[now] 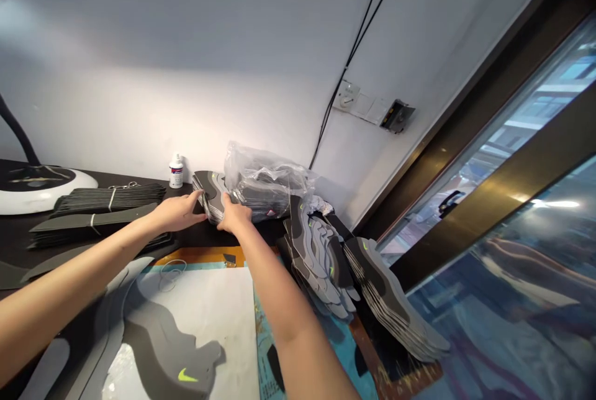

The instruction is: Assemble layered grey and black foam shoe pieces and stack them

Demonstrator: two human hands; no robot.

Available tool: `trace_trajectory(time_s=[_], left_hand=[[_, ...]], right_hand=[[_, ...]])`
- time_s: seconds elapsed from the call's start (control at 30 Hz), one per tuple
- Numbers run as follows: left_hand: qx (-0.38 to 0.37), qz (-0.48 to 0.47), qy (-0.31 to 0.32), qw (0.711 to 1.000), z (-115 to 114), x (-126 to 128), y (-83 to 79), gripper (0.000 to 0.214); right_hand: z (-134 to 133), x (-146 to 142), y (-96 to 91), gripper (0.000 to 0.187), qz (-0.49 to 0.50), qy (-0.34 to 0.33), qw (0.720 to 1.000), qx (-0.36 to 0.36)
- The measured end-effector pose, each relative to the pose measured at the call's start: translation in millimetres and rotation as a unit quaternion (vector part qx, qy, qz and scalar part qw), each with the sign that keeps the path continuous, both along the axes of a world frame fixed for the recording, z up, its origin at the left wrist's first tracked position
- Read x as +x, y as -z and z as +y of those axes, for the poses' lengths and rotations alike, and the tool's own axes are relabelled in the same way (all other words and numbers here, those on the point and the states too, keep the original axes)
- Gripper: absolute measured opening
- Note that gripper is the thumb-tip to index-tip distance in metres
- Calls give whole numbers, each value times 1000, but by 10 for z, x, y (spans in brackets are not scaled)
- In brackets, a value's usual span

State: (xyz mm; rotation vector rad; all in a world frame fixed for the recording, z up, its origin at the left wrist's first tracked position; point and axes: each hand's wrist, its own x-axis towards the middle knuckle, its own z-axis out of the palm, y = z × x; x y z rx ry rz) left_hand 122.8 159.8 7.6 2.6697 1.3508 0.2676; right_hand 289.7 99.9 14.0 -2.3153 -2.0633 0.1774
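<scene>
Against the wall at the back of the table, both my hands grip a stack of grey shoe upper pieces [215, 191] in wavy light and dark bands. My left hand [182, 211] presses on the stack's left side, thumb and fingers closed at its edge. On its right side my right hand [235, 215] is closed, thumb up along the edge. A clear plastic bag [270, 179] with more pieces touches the stack's right. Nearer me, a single grey upper piece with a green swoosh [172, 350] lies on a white sheet [228, 307].
A white bottle [176, 171] stands left of the stack. Dark bundled strips [109, 199] lie near the lamp base [46, 187]. To the right are a loose pile of uppers [321, 257] and a neater stack [395, 300], beside the window frame [484, 226].
</scene>
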Motion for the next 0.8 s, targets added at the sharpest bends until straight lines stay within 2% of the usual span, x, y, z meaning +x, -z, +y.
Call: trace_trajectory(time_s=[0.1, 0.2, 0.3, 0.4, 0.5, 0.67, 0.73, 0.8], left_hand=[[11, -18, 19, 1000, -19, 39, 86, 76], [10, -23, 24, 999, -26, 140, 202, 67], [16, -23, 17, 999, -65, 273, 281, 64], [20, -19, 4, 1000, -109, 398, 281, 63], [15, -10, -8, 1000, -111, 475, 223, 62], [-12, 5, 9, 1000, -54, 438, 118, 67], [-20, 13, 18, 1000, -26, 398, 100, 72], [-21, 27, 15, 999, 2, 378, 93, 78]], right_hand=[[18, -89, -12, 103, -8, 1, 999, 44], [-182, -177, -9, 88, -30, -24, 987, 153], [-571, -165, 1, 72, -41, -76, 966, 243], [-1091, -29, 3, 56, -13, -117, 957, 266], [-1663, 190, -10, 46, 29, -111, 952, 285], [-2571, 771, 1, 36, 25, -10, 952, 306], [-2908, 1105, 42, 36, -8, 72, 945, 318], [-3220, 1460, 104, 46, -55, 183, 933, 304]])
